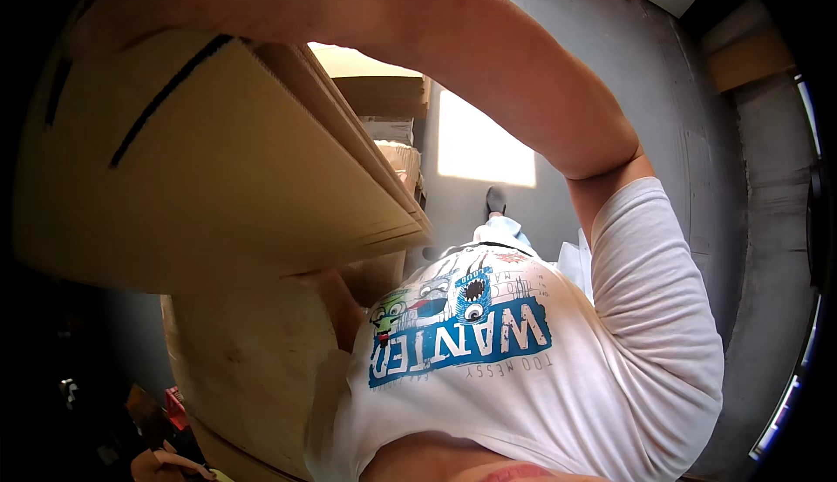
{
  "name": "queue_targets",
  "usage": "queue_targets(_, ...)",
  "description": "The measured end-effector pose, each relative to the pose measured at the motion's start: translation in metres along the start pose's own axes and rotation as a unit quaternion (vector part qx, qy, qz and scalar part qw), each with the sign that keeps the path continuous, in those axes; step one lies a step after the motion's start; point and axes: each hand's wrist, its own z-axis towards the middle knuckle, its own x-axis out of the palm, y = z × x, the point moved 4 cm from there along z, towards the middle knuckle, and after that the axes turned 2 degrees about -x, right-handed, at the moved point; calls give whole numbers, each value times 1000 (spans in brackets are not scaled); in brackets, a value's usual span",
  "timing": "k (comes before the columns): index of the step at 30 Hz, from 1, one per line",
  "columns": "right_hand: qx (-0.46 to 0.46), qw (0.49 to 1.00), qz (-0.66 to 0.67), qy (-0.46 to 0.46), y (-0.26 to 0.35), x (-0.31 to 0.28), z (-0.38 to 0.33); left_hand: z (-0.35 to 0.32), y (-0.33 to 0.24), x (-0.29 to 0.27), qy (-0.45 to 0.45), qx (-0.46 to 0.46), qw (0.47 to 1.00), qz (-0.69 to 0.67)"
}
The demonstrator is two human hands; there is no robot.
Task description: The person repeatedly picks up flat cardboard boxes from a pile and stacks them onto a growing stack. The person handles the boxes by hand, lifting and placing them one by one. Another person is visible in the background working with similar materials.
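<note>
A stack of flattened brown cardboard boxes point(218, 177) is held up against my chest and fills the left half of the view. My right arm reaches over its top edge from the right. My right hand point(113, 11) sits at the stack's far upper left corner, blurred at the dark rim, and seems to clamp the cardboard. My left forearm point(336, 303) goes up under the stack, and its hand is hidden behind the cardboard. Another brown cardboard sheet point(253, 369) hangs below, against my left side.
Past my white printed shirt are the grey concrete floor point(628, 72), a sunlit patch point(484, 146) and my shoe point(495, 199). More cardboard boxes point(384, 98) are piled ahead, and others point(750, 55) stand at the upper right. Another hand point(166, 465) shows at the lower left rim.
</note>
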Motion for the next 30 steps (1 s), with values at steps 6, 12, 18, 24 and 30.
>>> queue_targets(6, -54, 996, 67, 14, -40, 18, 22, -108, -35, -34, -33, 66, 997, 21)
queue_targets(12, -100, 992, 76, 16, -34, -21, 48, -132, -10, 2, -39, 40, 998, 8)
queue_targets(18, -102, 985, 137, -8, -7, -101, 78, -185, -56, 77, -18, 66, 997, 32)
queue_targets(24, -140, 980, 124, -69, 76, -93, 54, -306, -142, 118, 77, 114, 990, 36)
queue_targets(30, -4, 989, 86, -117, 144, -56, 4, -465, -214, 101, 144, 147, 978, 27)
